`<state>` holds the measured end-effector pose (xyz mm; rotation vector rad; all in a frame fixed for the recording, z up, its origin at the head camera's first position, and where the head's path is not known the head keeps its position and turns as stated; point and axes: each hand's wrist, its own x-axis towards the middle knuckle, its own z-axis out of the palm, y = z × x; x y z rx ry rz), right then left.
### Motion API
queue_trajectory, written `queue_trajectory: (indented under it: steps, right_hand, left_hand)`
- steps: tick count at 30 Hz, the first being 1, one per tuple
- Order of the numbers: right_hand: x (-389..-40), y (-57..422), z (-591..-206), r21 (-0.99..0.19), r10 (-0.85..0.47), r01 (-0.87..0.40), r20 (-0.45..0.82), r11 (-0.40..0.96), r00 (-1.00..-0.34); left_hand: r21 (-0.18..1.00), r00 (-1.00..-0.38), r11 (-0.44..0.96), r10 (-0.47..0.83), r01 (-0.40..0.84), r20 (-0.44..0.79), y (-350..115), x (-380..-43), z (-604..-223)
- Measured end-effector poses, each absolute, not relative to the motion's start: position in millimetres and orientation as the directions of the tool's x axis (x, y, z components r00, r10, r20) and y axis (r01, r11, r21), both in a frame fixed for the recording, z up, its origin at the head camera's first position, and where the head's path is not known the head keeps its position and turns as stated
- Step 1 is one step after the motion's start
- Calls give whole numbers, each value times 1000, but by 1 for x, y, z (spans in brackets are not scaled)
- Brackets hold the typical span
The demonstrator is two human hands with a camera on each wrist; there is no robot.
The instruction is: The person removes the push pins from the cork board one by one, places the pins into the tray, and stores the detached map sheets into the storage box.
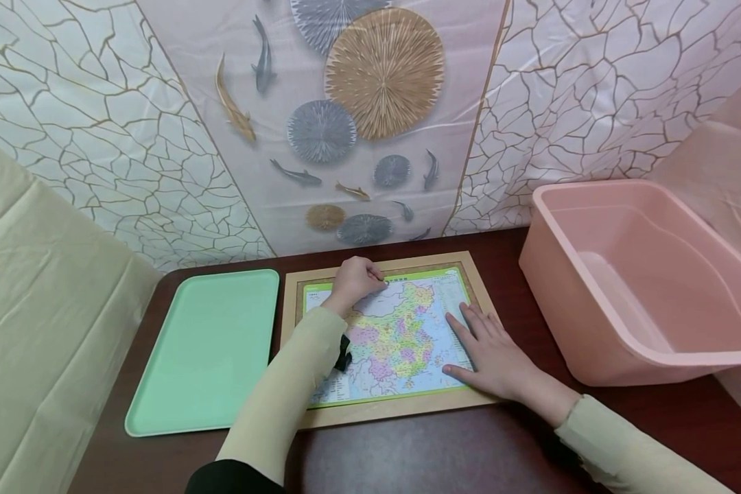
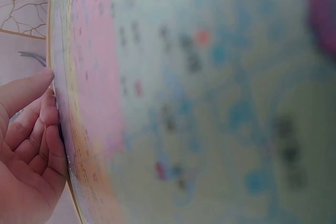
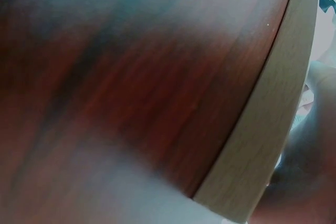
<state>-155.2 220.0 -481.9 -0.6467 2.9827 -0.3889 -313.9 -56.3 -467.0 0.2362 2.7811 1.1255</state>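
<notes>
Fingers of the left hand (image 1: pixel 353 281) curl at the top edge of a framed map (image 1: pixel 395 336) on the desk (image 1: pixel 407 453), grip unclear; the right hand (image 1: pixel 494 357), spread, holding nothing, rests across its right edge.

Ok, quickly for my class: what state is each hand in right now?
Left hand: fingers curled near the upper edge of the map; cannot tell whether they pinch anything.
Right hand: open, fingers spread at the map's right side.
</notes>
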Motion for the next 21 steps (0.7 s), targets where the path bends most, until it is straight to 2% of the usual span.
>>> queue_trajectory:
  steps: [21]
  right_hand:
    - [-155, 219, -481, -260, -413, -396, -10, 881, -911]
  left_hand:
    - [732, -979, 678, 186, 64, -86, -55, -314, -472]
